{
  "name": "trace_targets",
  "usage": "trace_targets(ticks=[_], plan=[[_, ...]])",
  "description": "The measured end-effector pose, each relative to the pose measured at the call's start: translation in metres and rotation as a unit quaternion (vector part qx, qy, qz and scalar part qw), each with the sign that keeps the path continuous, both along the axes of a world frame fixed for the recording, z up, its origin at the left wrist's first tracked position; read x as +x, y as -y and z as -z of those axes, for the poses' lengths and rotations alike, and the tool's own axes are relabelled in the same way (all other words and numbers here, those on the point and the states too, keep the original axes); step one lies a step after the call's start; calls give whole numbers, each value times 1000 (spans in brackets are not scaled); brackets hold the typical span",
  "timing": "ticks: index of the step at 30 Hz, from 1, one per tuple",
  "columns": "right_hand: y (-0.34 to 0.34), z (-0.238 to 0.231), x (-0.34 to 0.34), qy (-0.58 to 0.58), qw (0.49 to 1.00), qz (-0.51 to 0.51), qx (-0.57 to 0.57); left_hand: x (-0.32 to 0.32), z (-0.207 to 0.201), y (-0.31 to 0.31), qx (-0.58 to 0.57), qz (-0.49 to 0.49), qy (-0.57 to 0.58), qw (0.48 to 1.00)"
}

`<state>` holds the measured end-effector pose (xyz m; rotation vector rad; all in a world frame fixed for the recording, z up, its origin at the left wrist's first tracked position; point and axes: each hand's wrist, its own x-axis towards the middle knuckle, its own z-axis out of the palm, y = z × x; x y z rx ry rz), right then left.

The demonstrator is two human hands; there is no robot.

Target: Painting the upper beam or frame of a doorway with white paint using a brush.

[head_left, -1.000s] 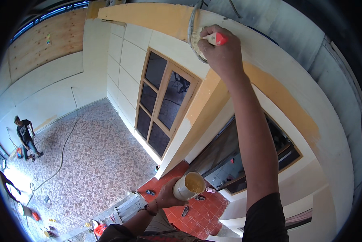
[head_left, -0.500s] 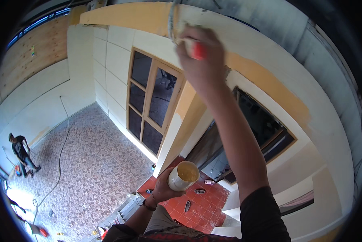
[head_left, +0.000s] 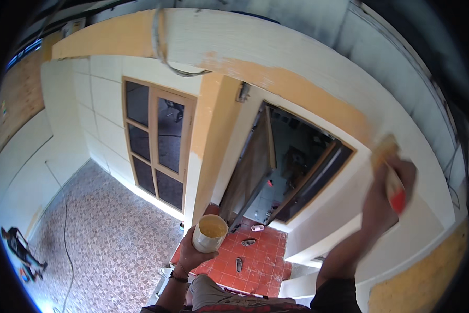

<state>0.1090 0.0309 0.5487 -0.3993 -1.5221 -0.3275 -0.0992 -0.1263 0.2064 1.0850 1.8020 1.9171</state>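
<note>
My left hand (head_left: 191, 254) is closed around a pale paint pot (head_left: 207, 243) at chest height. Inside it lies yellowish-orange paint (head_left: 213, 226). Out to the right, my raised right hand (head_left: 376, 203) grips a paintbrush (head_left: 394, 189) with a red-ended handle. Its bristles point up at the white beam, just past the right end of a light-orange painted strip (head_left: 307, 88). Motion smears this hand and brush, and whether the bristles touch the surface I cannot tell.
Far below are red tiles (head_left: 260, 266) with several slippers and a stone-patterned floor (head_left: 125, 224) crossed by a cable (head_left: 67, 250). A person (head_left: 23, 255) stands at far left. A loose cable (head_left: 164, 60) hangs off the beam. A doorway (head_left: 292, 151) opens ahead, beside a window (head_left: 158, 135).
My right hand with the paintbrush has swung from the beam's upper middle down to the right. The view has turned right. The left hand still holds the paint pot.
</note>
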Motion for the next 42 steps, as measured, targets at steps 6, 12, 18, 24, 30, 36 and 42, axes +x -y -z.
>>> trace_targets(ticks=[6, 12, 18, 24, 30, 36, 42], plan=[[33, -3, -162, 194, 975, 73, -86, 7, 3, -4, 16, 2, -34, 999], [82, -20, -242, 238, 937, -249, -65, 16, -15, -2, 14, 10, -9, 1000], [-34, -9, -99, 17, 945, -281, -165, 16, -10, -2, 16, 8, -1, 1000], [-32, 9, 42, -157, 972, -99, -147, 8, -8, -1, -2, 14, 10, 1000], [-23, 13, -73, 59, 950, 305, -36, 16, -9, -12, 22, 32, -9, 999], [46, -12, -171, 182, 983, -7, 8, 25, -16, -13, 14, 43, 0, 999], [-7, 1, -100, 56, 963, -265, -10, 20, -8, -6, 18, 31, -3, 999]])
